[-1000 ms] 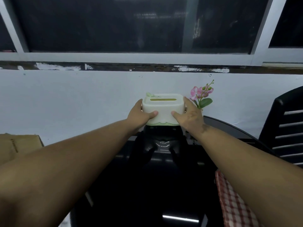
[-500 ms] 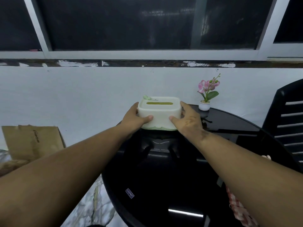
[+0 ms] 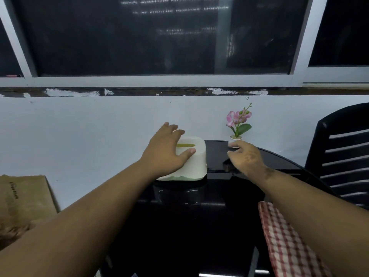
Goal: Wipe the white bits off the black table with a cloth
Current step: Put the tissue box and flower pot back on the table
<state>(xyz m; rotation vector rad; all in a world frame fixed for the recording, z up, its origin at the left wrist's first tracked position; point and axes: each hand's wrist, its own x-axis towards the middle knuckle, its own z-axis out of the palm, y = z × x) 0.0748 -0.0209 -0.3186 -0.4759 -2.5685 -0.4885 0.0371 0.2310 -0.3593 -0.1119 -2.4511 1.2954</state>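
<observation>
The round black table [image 3: 199, 226] fills the lower middle of the view. A red-and-white checked cloth [image 3: 283, 242] lies on its right side, partly under my right forearm. A white tissue box [image 3: 196, 162] with a green slot stands at the table's far edge. My left hand [image 3: 167, 154] hovers over the box's left top, fingers spread, holding nothing. My right hand [image 3: 245, 158] is open above the table, to the right of the box, with fingertips close to a small flower pot. I see no white bits on the dark surface.
A small white pot with a pink orchid [image 3: 237, 126] stands at the table's far edge against the white wall. A black slatted chair [image 3: 343, 156] is at the right. A brown paper bag [image 3: 22, 198] leans at the left below table level.
Both hands held the tissue box in the air; now it stands on the table's far edge and both hands have let go. The right hand has moved right toward the flower pot.
</observation>
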